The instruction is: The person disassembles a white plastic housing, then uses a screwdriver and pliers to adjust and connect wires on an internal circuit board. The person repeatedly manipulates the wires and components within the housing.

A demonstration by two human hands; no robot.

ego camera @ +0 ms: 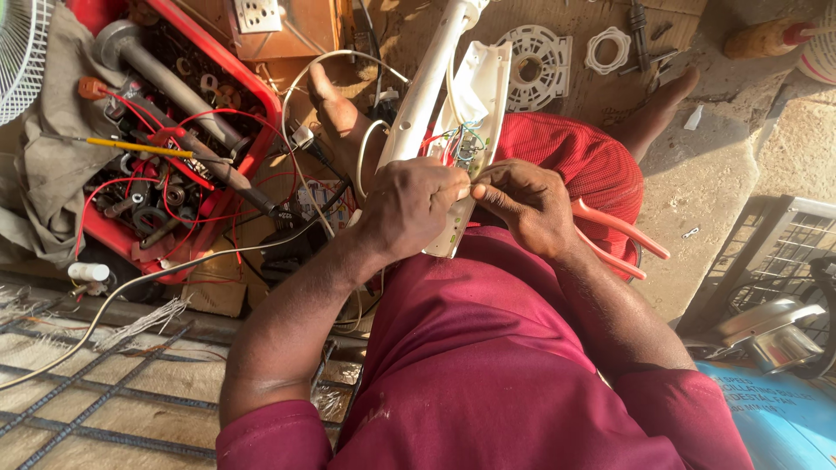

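A long white plastic housing [435,78] lies across my lap, its cover [488,74] open on a small circuit board with coloured wires [461,144]. My left hand [409,204] grips the lower end of the housing. My right hand [527,204] pinches something small against it, fingertips meeting the left hand's; what it pinches is too small to tell. A pair of pliers with orange-red handles [618,231] sticks out from under my right hand.
A red toolbox [261,104] full of tools, red wires and a yellow screwdriver [139,146] sits at the left. White round plastic parts [535,57] lie on cardboard ahead. A fan grille [22,43] is at far left, metal mesh [87,392] below, a blue object [775,409] at right.
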